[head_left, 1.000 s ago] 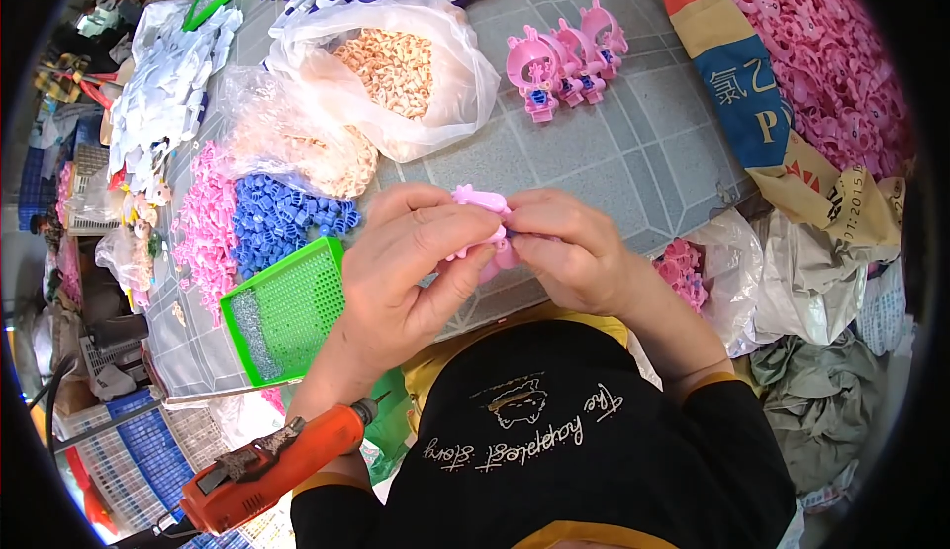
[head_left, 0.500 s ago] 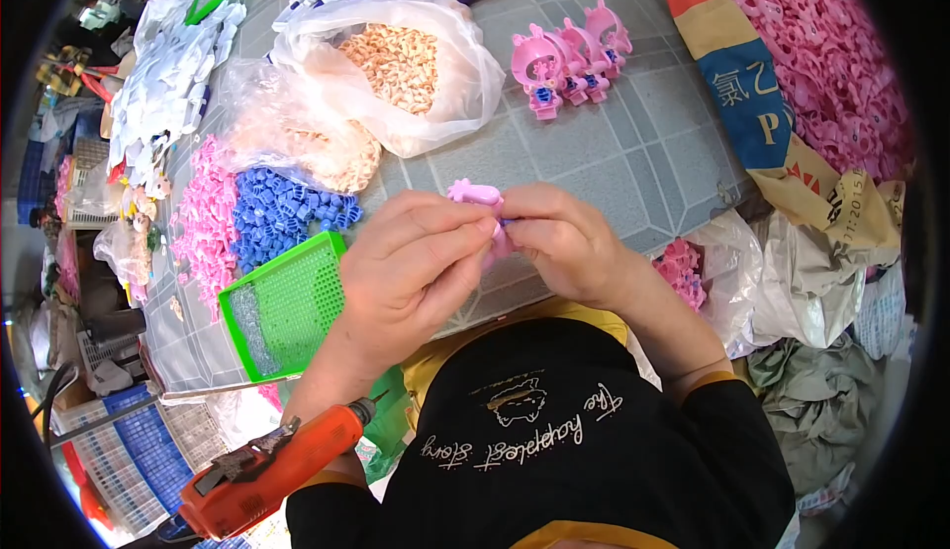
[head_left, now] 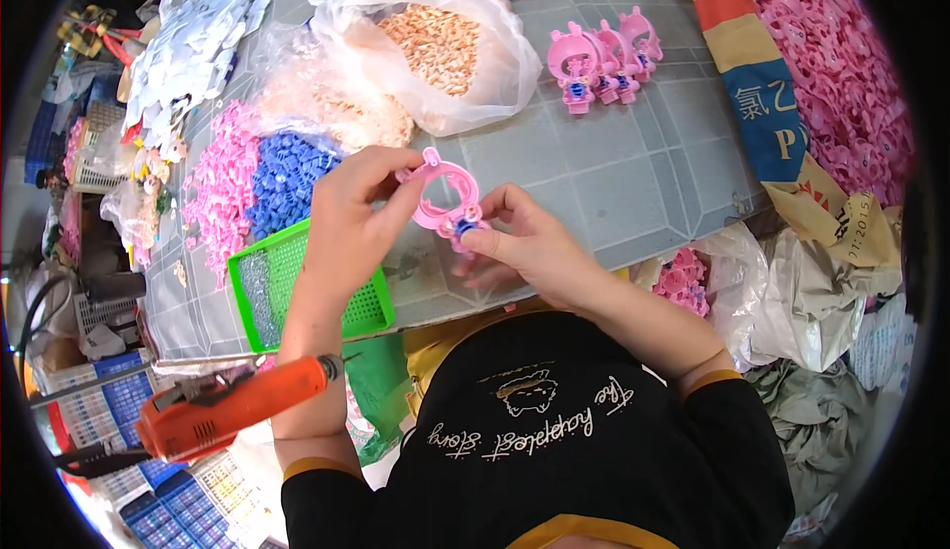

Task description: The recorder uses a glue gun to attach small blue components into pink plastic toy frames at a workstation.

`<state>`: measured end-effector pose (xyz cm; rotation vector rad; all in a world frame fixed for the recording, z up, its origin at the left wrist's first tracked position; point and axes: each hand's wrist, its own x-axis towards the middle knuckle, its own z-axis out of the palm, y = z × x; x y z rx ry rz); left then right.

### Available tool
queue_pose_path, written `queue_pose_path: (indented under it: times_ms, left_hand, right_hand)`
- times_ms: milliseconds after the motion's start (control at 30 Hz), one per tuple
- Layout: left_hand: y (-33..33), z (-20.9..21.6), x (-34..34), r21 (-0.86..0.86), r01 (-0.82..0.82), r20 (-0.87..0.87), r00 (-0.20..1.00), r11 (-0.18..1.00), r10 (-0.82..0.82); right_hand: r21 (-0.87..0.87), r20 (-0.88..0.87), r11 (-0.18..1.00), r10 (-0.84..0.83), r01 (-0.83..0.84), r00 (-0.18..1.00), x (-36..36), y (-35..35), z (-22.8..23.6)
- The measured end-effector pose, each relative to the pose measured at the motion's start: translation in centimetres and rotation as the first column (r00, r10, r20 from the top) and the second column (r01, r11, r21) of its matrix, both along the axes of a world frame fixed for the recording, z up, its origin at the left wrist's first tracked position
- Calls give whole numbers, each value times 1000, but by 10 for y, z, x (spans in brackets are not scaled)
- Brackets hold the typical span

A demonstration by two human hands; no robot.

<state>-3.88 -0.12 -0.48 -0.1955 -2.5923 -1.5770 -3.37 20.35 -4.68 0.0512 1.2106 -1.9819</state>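
A pink plastic ring-shaped piece (head_left: 469, 189) with a blue insert at its lower end is held over the table between my two hands. The fingers and thumb of my left hand (head_left: 364, 207) pinch its upper left side. At its lower end, near the blue insert, my right hand (head_left: 524, 252) grips it between thumb and fingers, the other fingers partly blurred. Several matching pink ring pieces (head_left: 574, 54) with blue inserts stand in a row farther back on the table. Left of my left hand lies a heap of small blue plastic parts (head_left: 289, 181).
A green tray (head_left: 374, 316) with small metallic bits sits at the table's near edge. Small pink parts (head_left: 224, 188) and a bag of peach-coloured pieces (head_left: 431, 49) lie beyond. An orange power drill (head_left: 237, 405) is at lower left. A sack (head_left: 752, 89) beside pink parts stands right.
My hands have moved apart and turned the pink piece, so its open ring and blue insert now show. The whole view has shifted somewhat, with the drill appearing farther left.
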Motion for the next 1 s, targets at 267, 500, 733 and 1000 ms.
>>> queue_pose_path:
  times_ms: [267, 500, 733, 1000]
  left_hand:
    - [-25, -14, -15, -234, 141, 195, 976, 962, -96]
    - [-62, -3, -3, -127, -115, 67, 990, 985, 124]
    - [-98, 27, 94, 697, 128, -310, 941, 705, 135]
    - [-74, 57, 93, 429, -189, -60, 970, 883, 236]
  right_hand:
    - [468, -463, 883, 246, -1, 851, -44, -2, 12]
    - [527, -750, 830, 353, 182, 560, -68, -41, -14]
    - [559, -735, 807, 379, 188, 562, -64, -56, -19]
    - [580, -762, 772, 404, 258, 505, -62, -61, -29]
